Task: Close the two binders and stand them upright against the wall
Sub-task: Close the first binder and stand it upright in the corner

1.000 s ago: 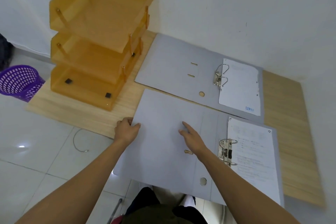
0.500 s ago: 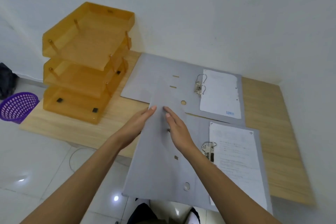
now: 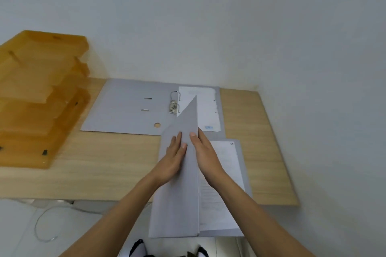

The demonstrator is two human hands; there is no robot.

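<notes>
At 9 o'clock in my view stands an amber stack of 3 letter trays [image 3: 39, 98], blurred, on the wooden desk [image 3: 100, 165]. Below the desk edge, at 7 o'clock, a loop of thin wire [image 3: 41, 229] lies on the pale floor.

Moving right, the far binder [image 3: 125, 108] lies flat and open against the foot of the white wall [image 3: 208, 23], its ring mechanism [image 3: 174, 104] up and a white sheet [image 3: 205, 108] on its right half.

At the centre I see the near binder [image 3: 175, 204], half folded: its grey front cover stands tilted up on edge, its top corner pointing to 12 o'clock and overlapping the far binder's sheet. My left hand [image 3: 172, 160] lies flat against the cover's left face, fingers extended and loosely together, pressing rather than gripping. My right hand [image 3: 205, 156] sits just on the other side, at 1 o'clock from the left, fingers straight, thumb along the cover's upper edge; I can't quite tell whether it pinches the edge or only steadies it. The cover runs between the 2 hands.

To the right, the near binder's back half lies flat with its printed pages [image 3: 221, 190] showing, the bottom end overhanging the desk toward 6 o'clock.
</notes>
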